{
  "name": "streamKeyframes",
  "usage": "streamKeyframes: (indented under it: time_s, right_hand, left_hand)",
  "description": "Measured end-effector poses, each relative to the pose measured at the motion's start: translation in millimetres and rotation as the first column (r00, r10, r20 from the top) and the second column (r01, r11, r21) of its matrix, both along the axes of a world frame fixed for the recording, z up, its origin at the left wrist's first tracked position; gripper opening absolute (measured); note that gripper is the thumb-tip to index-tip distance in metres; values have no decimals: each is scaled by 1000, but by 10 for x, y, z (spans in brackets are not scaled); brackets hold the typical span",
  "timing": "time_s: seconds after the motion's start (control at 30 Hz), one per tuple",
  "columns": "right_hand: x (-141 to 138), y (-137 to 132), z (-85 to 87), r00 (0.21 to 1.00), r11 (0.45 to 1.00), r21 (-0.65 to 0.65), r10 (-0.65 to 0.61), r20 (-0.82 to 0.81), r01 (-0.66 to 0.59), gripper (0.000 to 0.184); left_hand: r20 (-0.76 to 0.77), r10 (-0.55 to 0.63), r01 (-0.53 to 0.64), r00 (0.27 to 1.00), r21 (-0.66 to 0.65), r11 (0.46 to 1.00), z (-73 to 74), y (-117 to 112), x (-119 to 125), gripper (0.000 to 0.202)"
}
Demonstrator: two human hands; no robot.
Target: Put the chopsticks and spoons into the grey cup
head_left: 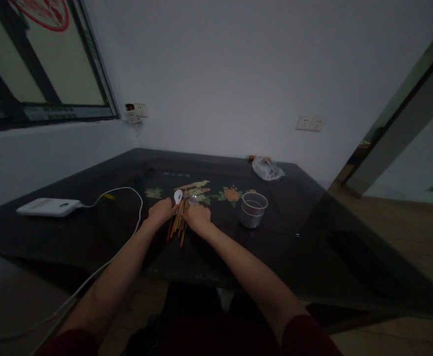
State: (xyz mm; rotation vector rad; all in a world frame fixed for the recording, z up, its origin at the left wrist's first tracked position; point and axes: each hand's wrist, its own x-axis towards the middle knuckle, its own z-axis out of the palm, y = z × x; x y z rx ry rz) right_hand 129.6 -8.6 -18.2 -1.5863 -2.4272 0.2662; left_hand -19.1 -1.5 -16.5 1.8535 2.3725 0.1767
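Note:
A bundle of brown chopsticks [178, 223] and a white spoon [178, 196] lie on the dark glass table [127, 173] with a flower pattern. My left hand [160, 211] rests against the left side of the bundle, fingers curled around the chopsticks by the spoon. My right hand [197, 216] presses on the right side of the bundle, fingers closed over it. A second shiny spoon [193, 199] shows just past my right hand. The chopstick ends stick out toward me between both hands.
A clear round cup [252, 209] stands right of my right hand. A white power bank [48, 206] with a white cable [127, 193] lies at the left. A crumpled plastic bag [267, 169] sits at the far edge by the wall.

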Motion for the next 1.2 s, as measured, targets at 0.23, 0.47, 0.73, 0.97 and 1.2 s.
streamKeyframes:
  time_s: [0.23, 0.47, 0.73, 0.97, 1.2]
  right_hand:
    - [-53, -11, -1, 999, 999, -33, -41, -30, 40, 51]
    - [-33, -43, 6, 998, 996, -86, -36, -56, 31, 46]
    - [52, -67, 57, 998, 993, -99, -63, -28, 60, 45]
    - [261, -135, 125, 998, 994, -85, -63, 10, 63, 44]
    - [533, -219, 157, 993, 991, -77, -102, 60, 106, 42]
  left_hand:
    - [17, -20, 20, 1000, -2, 1000, -3, -28, -18, 38]
    - [19, -66, 65, 998, 66, 996, -58, 26, -42, 31]
    - [58, -137, 132, 989, 85, 988, -108, 84, 86, 31]
    - [104, -226, 214, 969, 112, 970, -104, 31, 328, 30]
    - [184, -366, 344, 912, 142, 928, -45, -13, 592, 31]
